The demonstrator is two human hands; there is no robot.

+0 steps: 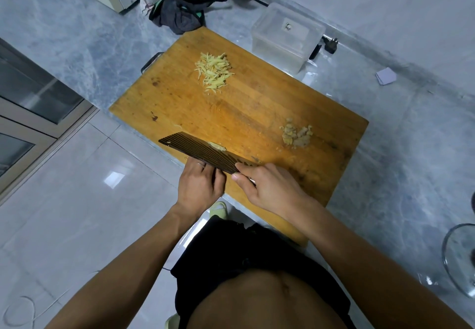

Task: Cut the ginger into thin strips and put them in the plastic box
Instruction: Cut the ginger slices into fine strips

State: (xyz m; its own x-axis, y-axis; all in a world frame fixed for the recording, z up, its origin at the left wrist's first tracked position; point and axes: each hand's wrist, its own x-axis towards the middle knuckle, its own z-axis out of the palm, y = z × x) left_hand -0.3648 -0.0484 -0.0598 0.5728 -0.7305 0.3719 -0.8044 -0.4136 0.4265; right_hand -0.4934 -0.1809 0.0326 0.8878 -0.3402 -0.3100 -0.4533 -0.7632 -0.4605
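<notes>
1. A person stands at a grey marble counter point(385, 174), holding a dark, ridged cleaver point(200, 150) tilted over the near edge of a wooden cutting board point(244, 107); a few pale bits of ginger cling to the blade's flat, which may be why it is held up and turned rather than set down.

2. The right hand point(267, 187) grips the cleaver's handle, fingers curled round it with the thumb laid along the top, steadying the tool.

3. The left hand point(200, 182) sits against the blade's lower side, fingers bent toward it; it seems placed to wipe the stuck ginger off, though whether the fingers pinch the metal or merely touch it cannot be told.

4. A pile of ginger strips point(213, 73) lies at the board's far end, near the clear plastic box point(288, 37), which stands just beyond the board's far corner. That placement looks deliberate: a short sweep would carry the strips in.

5. A separate heap of ginger peelings point(297, 136) sits toward the board's right side, well apart from the strips, apparently kept out of the good cut.

6. The box appears to hold no ginger, so the transfer is judged not yet done.
</notes>
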